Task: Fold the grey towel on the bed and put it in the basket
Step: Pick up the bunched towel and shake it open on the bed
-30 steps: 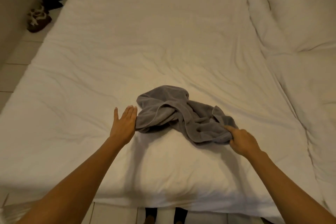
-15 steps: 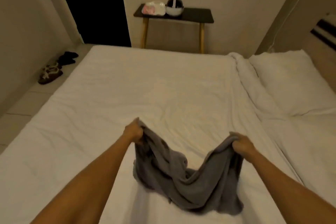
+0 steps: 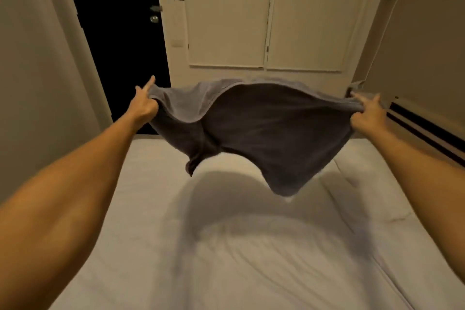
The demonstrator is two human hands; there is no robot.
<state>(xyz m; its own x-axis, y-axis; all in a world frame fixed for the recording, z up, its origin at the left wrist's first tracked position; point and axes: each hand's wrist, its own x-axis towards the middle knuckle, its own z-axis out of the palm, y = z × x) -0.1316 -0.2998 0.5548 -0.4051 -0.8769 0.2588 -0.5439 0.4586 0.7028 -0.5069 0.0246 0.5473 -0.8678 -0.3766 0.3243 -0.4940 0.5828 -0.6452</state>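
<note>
White bedding fills the lower view, and up above the bed [image 3: 226, 259] the grey towel [image 3: 271, 133] is airborne, stretched wide between two outstretched arms, belly sagging, its lower corners dangling clear of the sheet with a broad shadow beneath. This looks like the shake-out, the spreading step ahead of any fold; no crease is made yet. Next, I'd say, it wants laying down flat and square on the mattress, or the two held corners brought together for the first half-fold, keeping the top edge taut so it doesn't bunch. Left hand [image 3: 144, 106]: fingers curled tight round the towel's top corner, forefinger poking up free. Right hand [image 3: 367, 114]: pinching the opposite corner, cloth gathered in its grip, one finger extended along the edge. Behind, pale cupboard doors [image 3: 264, 15] and a dark doorway [image 3: 113, 33]. No basket anywhere in sight.
</note>
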